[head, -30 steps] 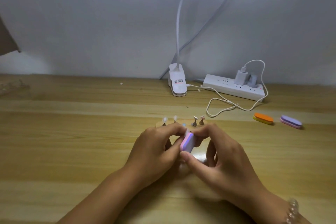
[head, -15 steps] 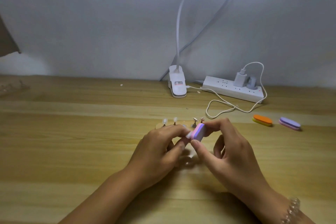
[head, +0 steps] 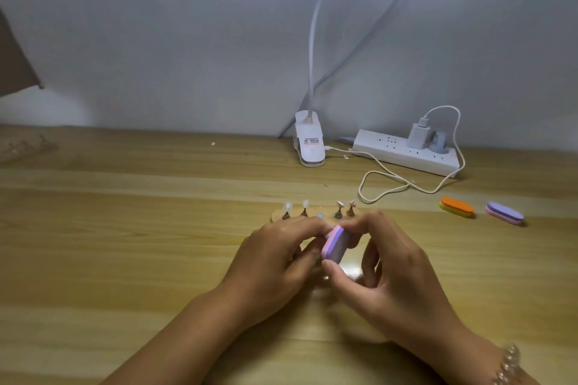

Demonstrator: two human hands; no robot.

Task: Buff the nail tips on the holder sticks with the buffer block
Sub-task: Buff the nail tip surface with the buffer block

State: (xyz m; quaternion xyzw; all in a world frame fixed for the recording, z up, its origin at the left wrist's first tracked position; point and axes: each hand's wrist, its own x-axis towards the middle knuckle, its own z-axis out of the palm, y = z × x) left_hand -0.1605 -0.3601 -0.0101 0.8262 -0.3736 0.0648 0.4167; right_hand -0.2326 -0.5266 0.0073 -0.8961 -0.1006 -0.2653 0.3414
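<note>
My right hand (head: 384, 272) pinches a pink and purple buffer block (head: 335, 244) between thumb and fingers, held on edge. My left hand (head: 275, 262) pinches a holder stick with a nail tip against the block; the stick and tip are almost wholly hidden by my fingers. Just behind my hands a small wooden base (head: 276, 215) carries several upright holder sticks (head: 305, 209) topped with clear nail tips, with one empty spot in the middle.
On the wooden table (head: 125, 244) an orange buffer block (head: 457, 206) and a purple one (head: 504, 212) lie at the right. A white power strip (head: 403, 151) with a looped white cable and a clip lamp base (head: 309, 144) sit by the back wall.
The buffer block slid up and right across the tip, then back down toward me. Both hands stay together in the same spot.
</note>
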